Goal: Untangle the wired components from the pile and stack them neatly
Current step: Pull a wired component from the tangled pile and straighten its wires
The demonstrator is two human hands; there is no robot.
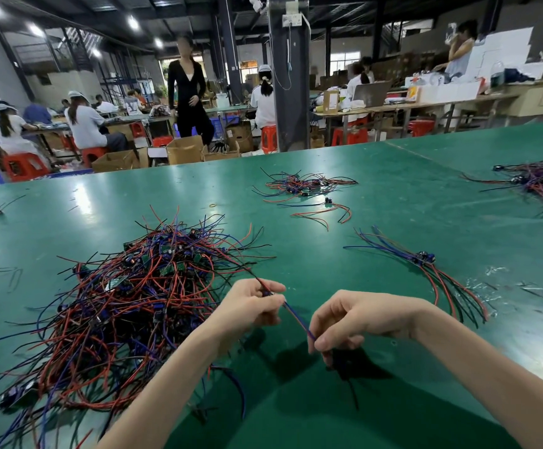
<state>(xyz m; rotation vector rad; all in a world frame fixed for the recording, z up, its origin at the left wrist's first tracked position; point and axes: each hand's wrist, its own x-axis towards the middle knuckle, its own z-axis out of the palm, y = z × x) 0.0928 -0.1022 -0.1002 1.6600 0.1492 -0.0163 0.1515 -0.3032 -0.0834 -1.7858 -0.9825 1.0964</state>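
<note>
Blue wire (297,318) runs straight between left hand (250,306) and right hand (354,319), both pinching it; pile (127,303) lies just left.

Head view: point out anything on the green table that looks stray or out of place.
A lone wired component lies apart, just nearer than the small far pile. A small yellowish ring, perhaps a rubber band, sits alone on the table. Clear scraps litter the right side.
</note>
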